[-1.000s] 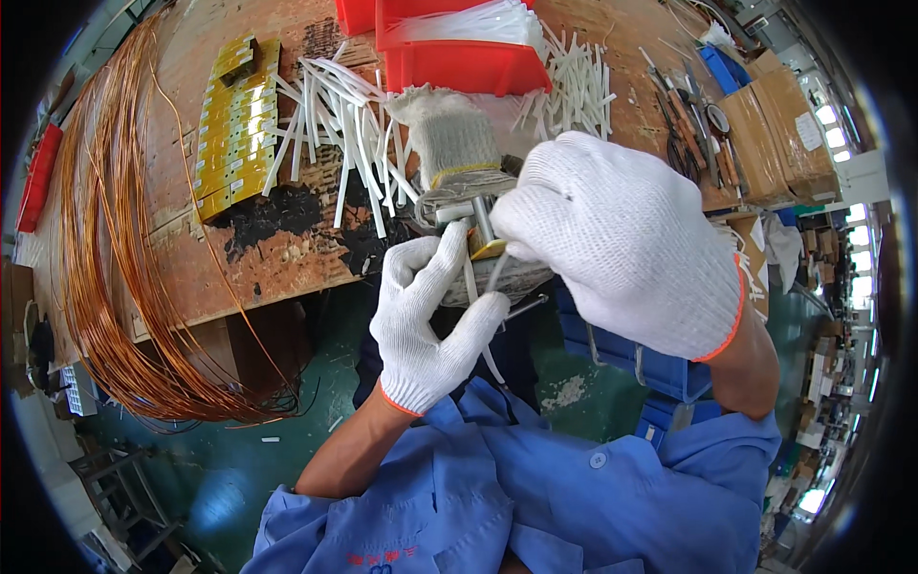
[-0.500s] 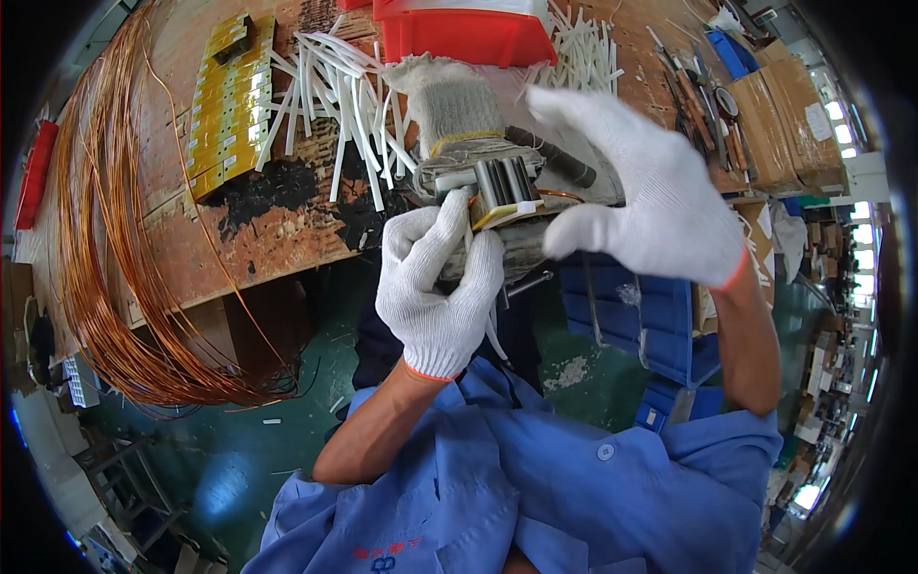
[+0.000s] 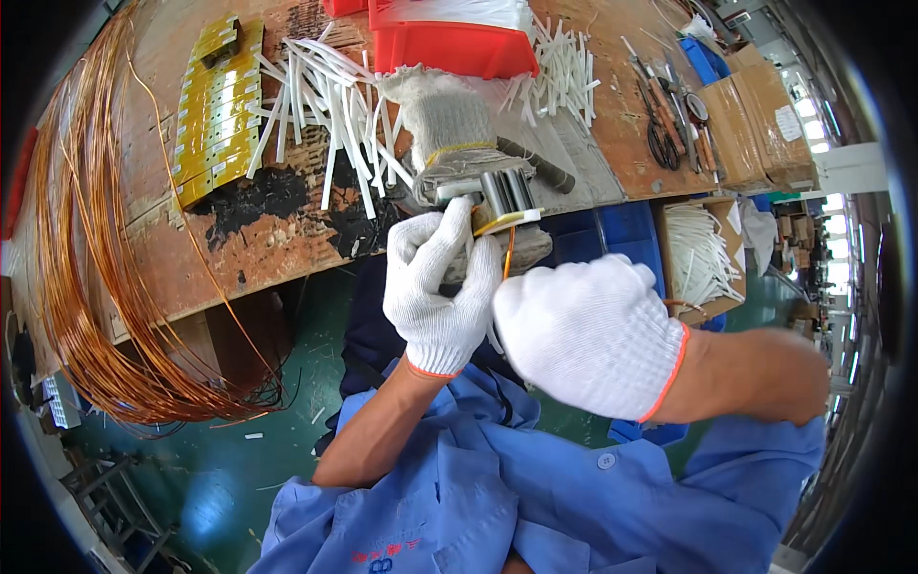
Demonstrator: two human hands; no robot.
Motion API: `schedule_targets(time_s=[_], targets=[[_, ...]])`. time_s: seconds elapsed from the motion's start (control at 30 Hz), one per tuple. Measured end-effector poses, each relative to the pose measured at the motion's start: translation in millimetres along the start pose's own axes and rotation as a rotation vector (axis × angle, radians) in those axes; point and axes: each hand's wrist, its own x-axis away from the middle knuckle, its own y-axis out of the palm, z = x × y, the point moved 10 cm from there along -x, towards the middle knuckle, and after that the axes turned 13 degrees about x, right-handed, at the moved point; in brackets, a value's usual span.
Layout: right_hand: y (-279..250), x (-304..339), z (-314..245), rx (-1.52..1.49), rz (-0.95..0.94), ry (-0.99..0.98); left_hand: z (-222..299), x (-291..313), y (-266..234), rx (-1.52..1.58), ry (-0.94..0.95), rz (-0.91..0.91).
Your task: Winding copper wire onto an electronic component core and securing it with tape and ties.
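A small part with dark grey bars [image 3: 507, 191] and a yellow edge strip [image 3: 499, 223] sits on a cloth-wrapped support [image 3: 454, 167] at the bench edge. My left hand [image 3: 435, 287], in a white knit glove, is closed at its left side. A thin white tube [image 3: 469, 244] runs between that thumb and forefinger, its lower end hanging beneath. A copper wire [image 3: 509, 251] comes down from the yellow strip into my gloved right hand [image 3: 583, 335], which is closed round it just right of the left hand. The right fingertips are hidden.
A copper wire coil [image 3: 105, 287] hangs over the bench's left side. Yellow taped blocks [image 3: 220, 115], cut white tubes [image 3: 349, 124] and a red bin [image 3: 454, 48] stand behind. Hand tools [image 3: 669, 115] and a cardboard box [image 3: 755, 124] lie right. Below sits a box of white tubes [image 3: 703, 249].
My right hand has swung down and toward me from beside the part, closing on the copper wire, which now points downward instead of right. My left hand keeps its place.
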Motion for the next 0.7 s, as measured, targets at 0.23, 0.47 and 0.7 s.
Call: schedule_targets(time_s=[0.23,0.47,0.7], targets=[[-42,-97,-9,-0.095,-0.008,-0.489,-71,57,-4,0.531,-0.503,0.000],[40,-139,89,-0.739,-0.050,-0.491,-14,6,0,-0.062,0.021,0.017],[91,-26,131,-0.985,0.054,0.177,9,-6,7,-0.108,0.190,-0.029]])
